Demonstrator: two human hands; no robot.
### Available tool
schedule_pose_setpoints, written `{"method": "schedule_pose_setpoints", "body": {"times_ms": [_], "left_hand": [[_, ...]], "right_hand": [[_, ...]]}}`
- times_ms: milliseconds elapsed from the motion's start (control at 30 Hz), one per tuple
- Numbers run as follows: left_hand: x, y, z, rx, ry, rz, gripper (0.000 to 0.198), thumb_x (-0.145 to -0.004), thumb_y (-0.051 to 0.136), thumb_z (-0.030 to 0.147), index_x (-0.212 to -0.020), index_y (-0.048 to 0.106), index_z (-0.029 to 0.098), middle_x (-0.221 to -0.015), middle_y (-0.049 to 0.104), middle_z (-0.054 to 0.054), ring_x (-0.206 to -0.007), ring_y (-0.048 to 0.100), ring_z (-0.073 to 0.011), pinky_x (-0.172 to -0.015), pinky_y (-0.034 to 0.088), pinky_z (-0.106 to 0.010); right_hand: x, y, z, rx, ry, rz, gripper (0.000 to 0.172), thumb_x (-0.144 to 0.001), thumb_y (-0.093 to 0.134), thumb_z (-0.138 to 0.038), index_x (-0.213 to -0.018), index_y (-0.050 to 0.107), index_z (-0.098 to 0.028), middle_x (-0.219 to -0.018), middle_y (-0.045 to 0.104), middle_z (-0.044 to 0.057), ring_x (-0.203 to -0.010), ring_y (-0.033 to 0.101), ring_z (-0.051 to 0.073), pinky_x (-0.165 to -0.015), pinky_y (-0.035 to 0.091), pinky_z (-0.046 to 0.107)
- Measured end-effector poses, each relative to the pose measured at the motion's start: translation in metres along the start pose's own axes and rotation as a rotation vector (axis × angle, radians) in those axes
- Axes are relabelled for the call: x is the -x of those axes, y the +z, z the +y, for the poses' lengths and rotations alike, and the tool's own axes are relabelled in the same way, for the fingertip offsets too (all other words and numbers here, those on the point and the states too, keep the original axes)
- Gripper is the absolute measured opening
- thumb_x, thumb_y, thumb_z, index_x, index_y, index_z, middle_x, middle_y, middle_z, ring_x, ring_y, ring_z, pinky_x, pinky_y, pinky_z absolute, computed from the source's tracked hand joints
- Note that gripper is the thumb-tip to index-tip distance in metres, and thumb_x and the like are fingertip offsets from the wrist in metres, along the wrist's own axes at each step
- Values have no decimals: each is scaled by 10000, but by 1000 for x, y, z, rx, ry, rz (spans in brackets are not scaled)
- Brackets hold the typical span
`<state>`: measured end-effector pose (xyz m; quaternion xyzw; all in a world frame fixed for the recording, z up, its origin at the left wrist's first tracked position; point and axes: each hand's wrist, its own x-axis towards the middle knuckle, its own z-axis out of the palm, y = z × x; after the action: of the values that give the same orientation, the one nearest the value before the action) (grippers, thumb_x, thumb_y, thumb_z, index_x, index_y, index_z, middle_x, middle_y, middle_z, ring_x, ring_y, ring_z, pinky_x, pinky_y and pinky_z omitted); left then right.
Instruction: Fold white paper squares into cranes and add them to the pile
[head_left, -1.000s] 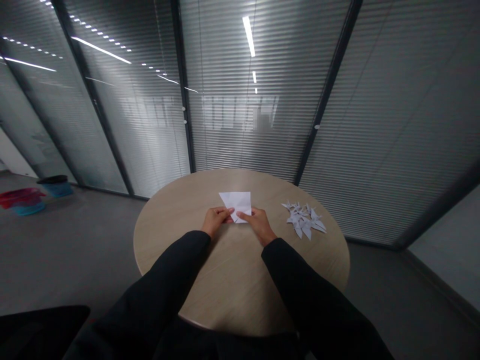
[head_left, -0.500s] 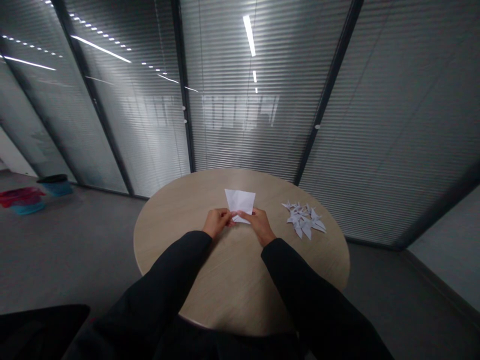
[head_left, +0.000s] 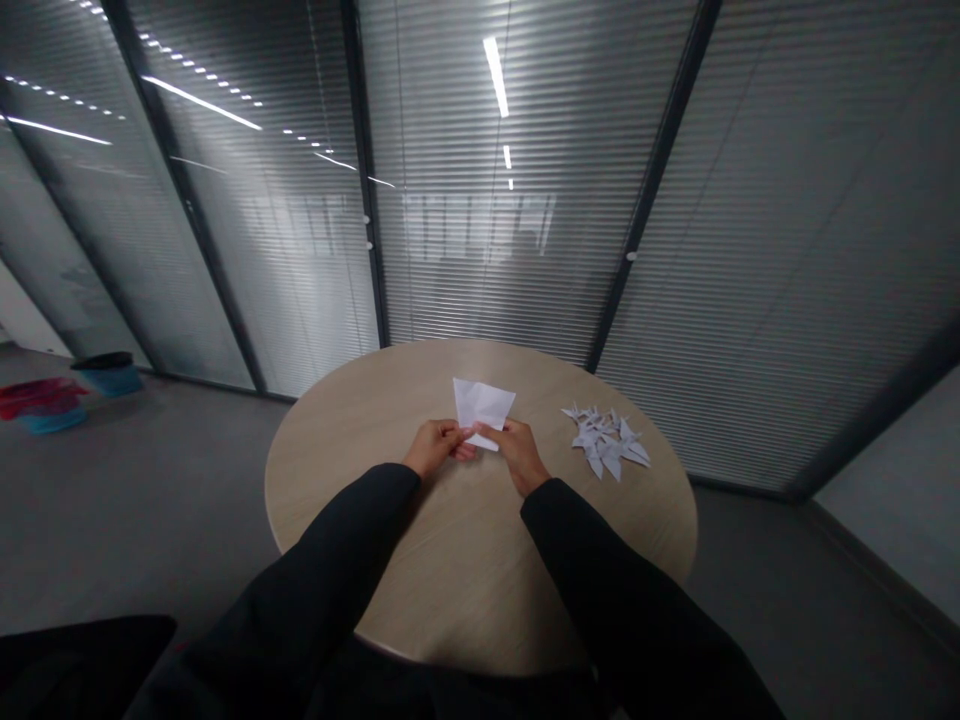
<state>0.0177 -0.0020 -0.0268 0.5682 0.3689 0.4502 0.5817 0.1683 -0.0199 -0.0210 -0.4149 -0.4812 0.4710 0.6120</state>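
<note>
The left hand's grip [head_left: 433,447] and right hand's grip [head_left: 517,452] pinch a folded white paper sheet [head_left: 484,408] from both sides, steadying it over the round pale-wood counter [head_left: 465,590], apart from the white origami cranes [head_left: 606,440] near its right edge.

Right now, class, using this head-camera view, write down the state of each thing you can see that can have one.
Left hand, pinching the near edge of the folded white paper.
Right hand, pinching the same paper from the other side.
Origami cranes, folded, lying in a loose heap, not touched.
Round wooden table, standing, cranes on it.
Window blinds, lowered, slats nearly shut.
Blue bin, upright on the floor.
</note>
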Motion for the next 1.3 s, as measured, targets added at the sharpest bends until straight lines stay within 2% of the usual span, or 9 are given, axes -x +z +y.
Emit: {"method": "schedule_pose_setpoints", "body": {"times_ms": [133, 267, 367, 567, 733, 900, 1033, 1167, 1300], "left_hand": [[1, -1, 4, -25, 1, 0, 467, -570, 803, 533, -710, 639, 118, -638, 686, -87, -555, 641, -173, -580, 516, -305], [1, -2, 7, -17, 125, 84, 529, -504, 832, 531, -806, 686, 122, -688, 685, -65, -598, 613, -153, -581, 489, -272], [2, -2, 7, 46, 158, 119, 480, -523, 829, 513, -742, 698, 106, -660, 671, -59, -586, 577, -135, -584, 452, -261], [5, -1, 10, 197, 113, 223, 389, -558, 829, 446, -697, 707, 103, -659, 662, -59, -562, 544, -109, -571, 424, -249], [3, -8, 14, 301, 124, 318, 315, -588, 826, 368, -718, 708, 106, -669, 657, -50, -561, 538, -91, -556, 425, -225], [0, -13, 13, 316, 172, 373, 294, -632, 803, 367, -703, 688, 106, -631, 622, -25, -532, 507, -73, -527, 410, -207], [0, -14, 13, 292, 187, 355, 326, -619, 808, 400, -680, 672, 111, -586, 585, -3, -497, 471, -63, -501, 388, -205], [0, -13, 13, 282, 138, 324, 347, -601, 818, 412, -704, 676, 112, -616, 608, -21, -513, 497, -78, -512, 404, -218], [1, -10, 12, 255, 102, 285, 343, -615, 813, 404, -716, 684, 102, -625, 620, -32, -512, 502, -80, -517, 402, -220]], "right_hand": [[-1, -1, -1, 23, 0, -1, 350, -530, 804, -361, -781, 742, -125, -834, 748, 87, -739, 675, 218, -717, 500, 339], [1, -1, -2, 34, 41, -52, 379, -522, 811, -377, -802, 746, -130, -851, 751, 92, -791, 685, 243, -752, 510, 362], [2, -1, -2, 45, 75, -86, 406, -500, 833, -378, -801, 748, -119, -816, 750, 98, -777, 688, 246, -776, 512, 381], [2, -2, -1, 72, 120, -140, 424, -452, 864, -369, -773, 748, -119, -787, 747, 99, -748, 686, 232, -797, 521, 411], [2, -3, 0, 112, 140, -235, 410, -470, 861, -376, -765, 744, -117, -735, 738, 83, -692, 675, 209, -780, 527, 415], [2, -3, 2, 129, 130, -295, 398, -507, 842, -383, -775, 737, -109, -705, 722, 77, -673, 658, 196, -747, 519, 398], [2, -2, 4, 120, 76, -249, 403, -538, 826, -395, -807, 728, -111, -752, 728, 83, -684, 656, 192, -724, 513, 371], [-1, -1, 5, 83, -13, -170, 408, -610, 774, -427, -884, 718, -129, -846, 740, 95, -732, 673, 201, -697, 509, 335], [-3, -4, 8, 71, -39, -96, 392, -638, 741, -429, -890, 719, -130, -855, 744, 100, -748, 687, 220, -687, 509, 335]]}}
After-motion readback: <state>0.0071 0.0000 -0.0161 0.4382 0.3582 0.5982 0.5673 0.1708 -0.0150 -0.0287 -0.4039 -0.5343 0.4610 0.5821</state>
